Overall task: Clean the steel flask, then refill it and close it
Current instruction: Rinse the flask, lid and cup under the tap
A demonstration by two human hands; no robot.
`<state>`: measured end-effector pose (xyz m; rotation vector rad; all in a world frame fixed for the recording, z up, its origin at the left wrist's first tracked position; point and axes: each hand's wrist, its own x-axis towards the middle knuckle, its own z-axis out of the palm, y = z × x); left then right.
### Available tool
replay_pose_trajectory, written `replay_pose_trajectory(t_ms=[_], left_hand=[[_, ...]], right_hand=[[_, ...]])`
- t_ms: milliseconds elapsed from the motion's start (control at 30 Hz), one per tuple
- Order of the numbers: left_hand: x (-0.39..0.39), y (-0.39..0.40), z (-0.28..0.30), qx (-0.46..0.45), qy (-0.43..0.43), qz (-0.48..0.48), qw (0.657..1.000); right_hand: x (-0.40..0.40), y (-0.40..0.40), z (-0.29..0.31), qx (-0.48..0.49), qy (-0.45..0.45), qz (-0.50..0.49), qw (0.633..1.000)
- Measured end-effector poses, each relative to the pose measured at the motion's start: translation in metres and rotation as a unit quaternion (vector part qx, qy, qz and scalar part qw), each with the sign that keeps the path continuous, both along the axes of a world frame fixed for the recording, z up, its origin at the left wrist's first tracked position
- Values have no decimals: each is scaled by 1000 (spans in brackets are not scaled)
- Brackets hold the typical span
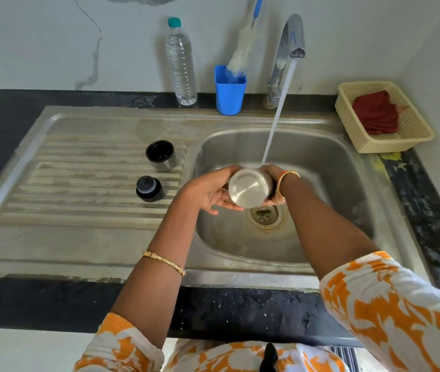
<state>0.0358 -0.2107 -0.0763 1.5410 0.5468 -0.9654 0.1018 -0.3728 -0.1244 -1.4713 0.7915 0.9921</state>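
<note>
The steel flask lies tipped over the sink basin, its round base facing me and its far end under the stream of water from the tap. My left hand cups its left side with curled fingers beneath it. My right hand grips its right side, mostly hidden behind the flask. On the draining board stand the flask's steel cup lid, open side up, and its black stopper.
A bottle brush stands in a blue cup behind the sink, beside a clear water bottle. A cream basket holding a red cloth sits at the right. The drain lies below the flask.
</note>
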Motion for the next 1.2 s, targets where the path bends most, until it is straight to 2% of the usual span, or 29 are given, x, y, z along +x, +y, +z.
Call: replay_pose_trajectory(t_ms=[100, 167, 233, 300, 367, 433, 500, 533, 600, 700, 733, 767, 800, 867, 933, 967, 1033, 1133, 1200], left_hand=[[-1, -4, -3, 33, -27, -41, 998], [0, -13, -8, 73, -65, -57, 994], [4, -21, -16, 93, -118, -19, 988], [7, -24, -25, 79, -170, 38, 981], [8, -20, -33, 85, -217, 84, 969], [12, -13, -40, 95, -247, 108, 958], [20, -9, -45, 93, -268, 127, 951], [23, -9, -47, 92, -275, 137, 947], [33, -12, -48, 90, -290, 159, 939], [49, -18, -47, 74, -300, 191, 932], [55, -20, -47, 71, -304, 198, 929], [60, -22, -48, 69, -309, 205, 926], [64, -22, -48, 68, -315, 211, 923], [69, -23, -49, 67, -324, 218, 918], [77, -24, -53, 65, -327, 223, 916], [76, -24, -52, 63, -332, 226, 914], [79, -23, -54, 59, -341, 235, 909], [83, -24, -55, 53, -348, 238, 905], [82, -24, -53, 55, -353, 230, 905]], right_hand=[[7, 12, 15, -51, -76, 45, 995], [15, 24, 25, -103, -172, 85, 976], [24, 33, 28, -127, -280, 82, 948], [25, 35, 34, -79, -316, 72, 943], [30, 20, 31, 0, -294, 47, 955], [38, -6, 27, -5, -326, -39, 945], [58, -31, 27, -144, -416, -106, 892], [72, -39, 30, -200, -467, -100, 855], [104, -38, 44, -231, -541, -22, 808], [146, -16, 61, -210, -551, 89, 803], [161, -11, 58, -225, -557, 125, 790], [169, -8, 53, -276, -561, 168, 762], [176, -6, 46, -336, -573, 205, 719], [178, -5, 34, -402, -591, 209, 667], [182, -6, 30, -398, -599, 155, 677], [179, -7, 30, -380, -601, 114, 693], [176, -8, 32, -332, -596, 43, 730], [173, -13, 35, -257, -564, 19, 784], [167, -21, 41, -172, -516, -42, 838]])
